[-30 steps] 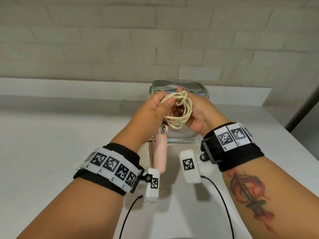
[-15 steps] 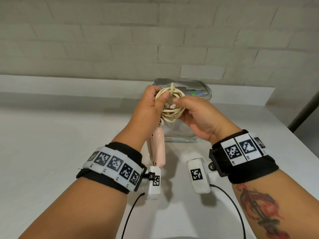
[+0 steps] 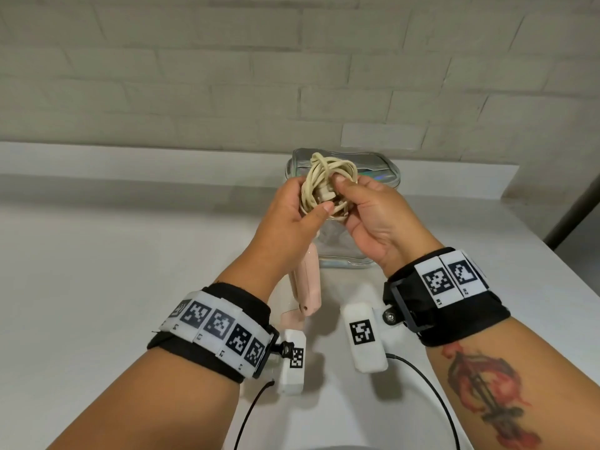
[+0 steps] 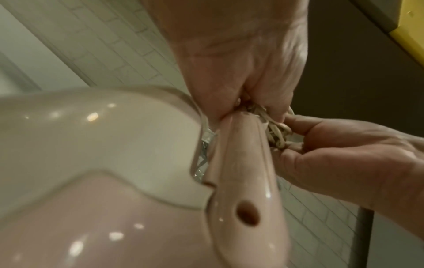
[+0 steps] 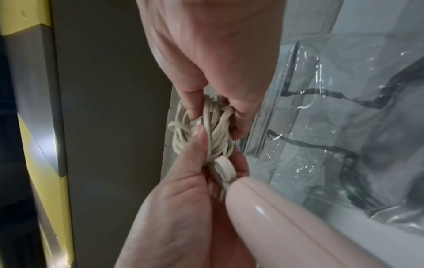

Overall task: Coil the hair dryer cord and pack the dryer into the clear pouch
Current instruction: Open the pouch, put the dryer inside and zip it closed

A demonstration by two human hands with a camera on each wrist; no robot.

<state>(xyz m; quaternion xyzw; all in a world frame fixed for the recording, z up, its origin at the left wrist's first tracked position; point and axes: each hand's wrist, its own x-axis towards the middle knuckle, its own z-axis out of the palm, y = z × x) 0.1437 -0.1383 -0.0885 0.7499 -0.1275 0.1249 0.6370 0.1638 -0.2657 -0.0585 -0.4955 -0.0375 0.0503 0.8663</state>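
Note:
A cream cord (image 3: 324,177) is wound into a small coil above the table, held between both hands. My left hand (image 3: 310,198) grips the coil's left side with its thumb across the front. My right hand (image 3: 349,203) pinches the right side, thumb on top. The pink hair dryer (image 3: 306,287) hangs from the cord under my left hand, its handle (image 5: 298,226) pointing up to the coil (image 5: 206,130). Just behind the hands stands the clear pouch (image 3: 376,164); its wall (image 5: 344,108) is close to the right hand. In the left wrist view the dryer body (image 4: 103,208) fills the picture.
The white table (image 3: 113,271) runs to a low ledge and a pale brick wall (image 3: 194,76) at the back. Its right edge (image 3: 558,287) drops off near a dark post. Black cables (image 3: 431,391) trail from the wrist cameras toward me.
The coil has been turned and bunched tighter between the hands. My right hand came from behind the coil to pinch its right side with the thumb on top.

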